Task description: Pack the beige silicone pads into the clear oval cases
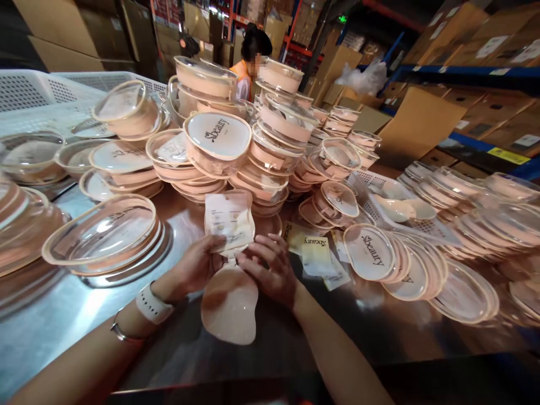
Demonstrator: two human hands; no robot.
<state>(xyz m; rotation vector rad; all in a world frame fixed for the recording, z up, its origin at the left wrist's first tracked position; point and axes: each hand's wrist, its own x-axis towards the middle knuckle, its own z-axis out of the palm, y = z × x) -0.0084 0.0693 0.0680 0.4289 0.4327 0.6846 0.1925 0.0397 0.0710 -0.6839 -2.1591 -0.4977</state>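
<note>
Beige silicone pads [230,270] at frame centre hide my fingertips; left hand [194,268] and right hand [270,269] both pinch their joining clasp.

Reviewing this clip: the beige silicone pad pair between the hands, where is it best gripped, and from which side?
Probably at the narrow clear clasp joining the beige silicone pad pair, coming in from both sides. The left hand and right hand already meet there. The lobes look wide, thin and floppy, the upper one covered by a paper sheet, so the waist seems the firmest hold.

Insert text [228,216] unreadable (too small).
</note>
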